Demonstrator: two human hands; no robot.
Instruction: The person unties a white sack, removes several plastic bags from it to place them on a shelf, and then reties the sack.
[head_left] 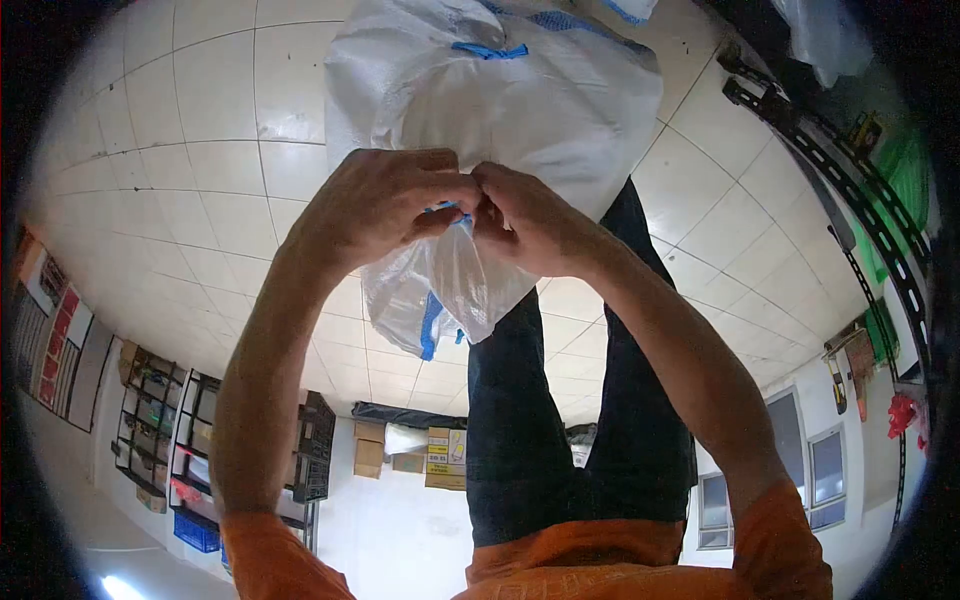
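Note:
A large white sack [560,115] with blue trim stands on the floor, and a blue tie [490,50] lies across its upper part. My left hand [400,200] and my right hand [520,222] meet at the near side of the sack, with closed fingers pinching its gathered mouth and a bit of blue cord between them. Below the hands hangs the loose, translucent end of the sack [468,285], with a blue strip [430,325] on it. The fingertips are partly hidden.
Around the sack is a tiled floor [215,95]. Black slotted metal bars [830,140] run along the right side, near green material [905,190]. Shelves [200,430] with a blue crate [196,531] and cardboard boxes [445,458] are by the wall.

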